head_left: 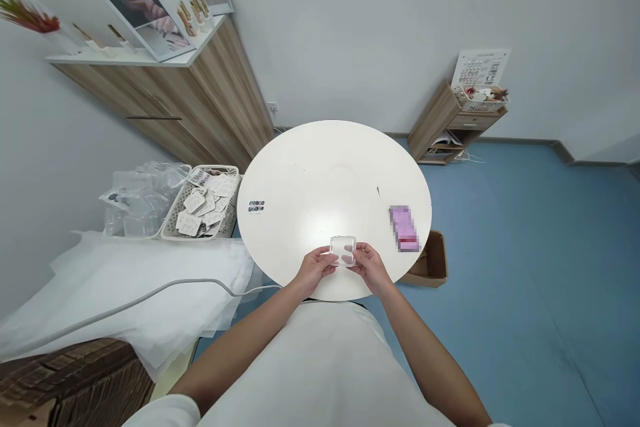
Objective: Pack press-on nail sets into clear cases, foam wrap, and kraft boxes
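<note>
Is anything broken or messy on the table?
Nothing looks broken or spilled. The left hand and right hand hold a clear box at the table's near edge. A small card and a pink pack lie flat. Only a tiny dark speck marks the top.

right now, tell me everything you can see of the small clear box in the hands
The small clear box is squarish with rounded corners and see-through like plastic. Whether anything is inside is hard to tell. It sits flat at the near edge of the round white table, with the left hand and right hand pinching its sides.
</note>
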`<state>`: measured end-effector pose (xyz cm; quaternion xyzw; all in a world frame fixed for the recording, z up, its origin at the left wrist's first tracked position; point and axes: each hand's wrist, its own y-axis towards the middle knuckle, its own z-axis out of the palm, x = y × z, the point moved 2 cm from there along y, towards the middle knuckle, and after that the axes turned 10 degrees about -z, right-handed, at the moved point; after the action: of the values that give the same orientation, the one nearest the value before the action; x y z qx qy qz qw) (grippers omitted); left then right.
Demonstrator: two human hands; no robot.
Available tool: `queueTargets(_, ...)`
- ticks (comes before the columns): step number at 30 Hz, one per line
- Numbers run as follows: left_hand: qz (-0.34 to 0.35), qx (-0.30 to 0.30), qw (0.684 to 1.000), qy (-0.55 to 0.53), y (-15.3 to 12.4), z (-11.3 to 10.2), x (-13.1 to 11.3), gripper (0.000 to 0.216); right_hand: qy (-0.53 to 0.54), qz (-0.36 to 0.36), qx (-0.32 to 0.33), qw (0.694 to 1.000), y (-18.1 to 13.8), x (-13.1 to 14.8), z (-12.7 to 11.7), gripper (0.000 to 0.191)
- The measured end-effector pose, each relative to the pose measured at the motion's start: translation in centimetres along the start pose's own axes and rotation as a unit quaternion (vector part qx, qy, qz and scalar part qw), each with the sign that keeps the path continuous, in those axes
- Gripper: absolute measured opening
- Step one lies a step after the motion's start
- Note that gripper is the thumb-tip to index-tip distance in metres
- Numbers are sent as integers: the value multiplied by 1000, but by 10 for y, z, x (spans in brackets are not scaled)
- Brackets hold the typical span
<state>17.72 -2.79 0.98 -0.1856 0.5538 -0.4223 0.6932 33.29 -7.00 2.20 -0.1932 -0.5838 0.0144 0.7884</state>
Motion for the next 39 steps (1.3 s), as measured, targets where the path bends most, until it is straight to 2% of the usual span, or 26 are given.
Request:
queueTargets(3,35,-29,998,31,8,-2,-3,38,-30,25,-17,999,3,-3,0,32)
queueTargets(5,49,-26,997,53,11,-4,-6,35,-45,24,-43,998,5,-6,0,31)
queueTargets(9,37,25,997,68,12,-8,-11,40,-58,19,-54,997,7,-14,3,30)
queueTargets(12,39,48,994,85,11,-13,-16,53,-137,-41,-48,989,6,-9,7,36)
queueTargets(14,50,49,992,101,12,-17,-19,63,-231,-120,-16,966,5,2,8,41)
queueTargets(16,54,57,990,119,12,-19,-23,68,-324,-178,63,927,5,14,9,46)
queueTargets(19,60,91,982,152,11,-20,-27,62,-427,-194,184,864,7,28,9,43)
queueTargets(22,83,141,970,178,8,-19,-30,65,-486,-215,222,818,13,37,7,36)
queueTargets(25,120,157,955,220,5,-18,-29,99,-504,-244,239,793,17,42,4,36)
queueTargets(27,151,145,943,259,5,-16,-28,111,-504,-251,248,788,18,44,1,38)
queueTargets(32,212,109,918,318,9,-15,-31,82,-492,-249,267,790,19,43,0,40)
queueTargets(36,219,95,907,347,9,-20,-37,90,-488,-258,272,788,23,41,3,43)
queueTargets(39,227,96,901,357,8,-19,-40,85,-484,-272,267,787,27,41,4,44)
